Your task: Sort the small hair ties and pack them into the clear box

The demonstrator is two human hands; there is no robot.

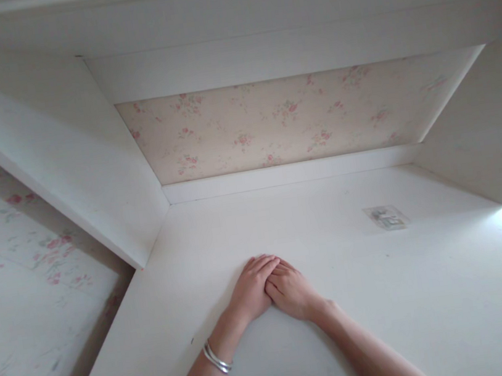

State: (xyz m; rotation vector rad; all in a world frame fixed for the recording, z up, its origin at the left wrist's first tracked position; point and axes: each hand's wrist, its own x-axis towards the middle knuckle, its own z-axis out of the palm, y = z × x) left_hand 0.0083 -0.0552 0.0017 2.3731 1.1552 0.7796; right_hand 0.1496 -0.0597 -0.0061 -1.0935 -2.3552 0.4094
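My left hand [249, 289] lies on the white desktop with its fingers stretched across my right hand [290, 290]. A silver bangle [218, 359] circles the left wrist. The right hand rests palm down, its knuckles and thumb showing, while the left fingers cover part of its fingers. I see no object held by either hand. To the right of the hands, further back on the desktop [256, 224], lies a small clear packet [386, 217] with greyish pieces in it, too small to name.
White side panels [83, 155] [479, 118] rise at left and right, and a white shelf [226, 11] runs overhead. Flowered wallpaper [270, 123] shows through the back opening above a low white strip [286, 174]. Past the desk's left edge is more flowered wall [47, 266].
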